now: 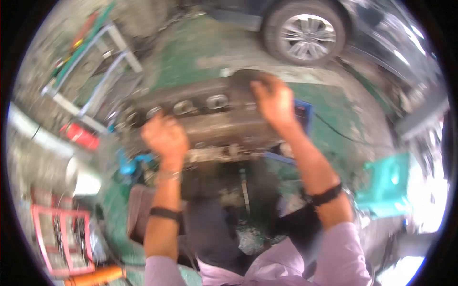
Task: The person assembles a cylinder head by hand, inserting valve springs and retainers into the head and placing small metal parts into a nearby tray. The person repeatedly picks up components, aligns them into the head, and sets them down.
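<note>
A long, dirty brown engine valve cover (205, 126) lies across in front of me, over a dark block-like part. A row of round openings with pale rims (217, 101) runs along its upper face. My left hand (166, 136) is closed at its left part, fingers curled beside one of the openings. At the raised right end, my right hand (274, 100) grips the edge, thumb and fingers bent over it. Motion blur softens both hands' fingertips. A lighter, rough strip (219, 153) shows along the near edge of the cover.
Behind stands a dark car with its wheel (307, 33). A blue tray (301, 114) sits right of the cover, with a teal plastic stool (387, 186) farther right. On the left are a metal frame (95, 76), a red cylinder (80, 136), a white bucket (83, 177) and a red rack (62, 238).
</note>
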`<action>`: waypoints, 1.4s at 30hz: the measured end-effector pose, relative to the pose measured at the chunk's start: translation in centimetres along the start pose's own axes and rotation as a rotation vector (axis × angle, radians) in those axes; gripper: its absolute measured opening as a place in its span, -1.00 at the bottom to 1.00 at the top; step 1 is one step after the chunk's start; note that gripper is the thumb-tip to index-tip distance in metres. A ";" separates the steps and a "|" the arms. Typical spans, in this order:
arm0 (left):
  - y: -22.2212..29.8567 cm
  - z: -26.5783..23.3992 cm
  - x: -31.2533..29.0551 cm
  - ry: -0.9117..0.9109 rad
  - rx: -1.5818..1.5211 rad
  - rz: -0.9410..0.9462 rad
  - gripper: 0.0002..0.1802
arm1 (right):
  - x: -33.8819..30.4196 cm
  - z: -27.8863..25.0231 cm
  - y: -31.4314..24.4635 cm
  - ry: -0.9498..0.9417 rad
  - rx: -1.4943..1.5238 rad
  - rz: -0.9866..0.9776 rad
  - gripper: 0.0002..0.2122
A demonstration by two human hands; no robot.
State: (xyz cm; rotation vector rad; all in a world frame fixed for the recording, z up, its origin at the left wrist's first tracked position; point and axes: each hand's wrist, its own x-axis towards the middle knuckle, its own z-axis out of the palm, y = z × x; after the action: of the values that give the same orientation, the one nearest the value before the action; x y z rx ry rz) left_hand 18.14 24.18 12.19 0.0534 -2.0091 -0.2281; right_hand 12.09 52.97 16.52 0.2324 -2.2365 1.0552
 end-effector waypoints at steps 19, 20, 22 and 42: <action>-3.7 1.9 -0.1 -0.039 0.142 0.198 -0.53 | -0.2 2.1 0.7 0.100 0.163 0.049 -0.75; -3.5 1.9 -0.1 -0.034 0.137 0.197 -0.53 | -0.2 2.0 0.6 0.103 0.149 0.032 -0.75; -3.3 1.8 -0.1 -0.027 0.128 0.194 -0.52 | -0.3 1.9 0.5 0.090 0.148 0.053 -0.75; -2.8 1.6 0.2 -0.013 0.149 0.223 -0.50 | -0.4 1.1 0.0 0.168 0.130 0.023 -0.78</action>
State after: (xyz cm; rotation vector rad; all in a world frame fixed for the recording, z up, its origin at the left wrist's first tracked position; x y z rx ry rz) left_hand 16.48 21.58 11.19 -0.0785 -2.0228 0.0637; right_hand 11.85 52.10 15.71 0.1668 -2.0279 1.1895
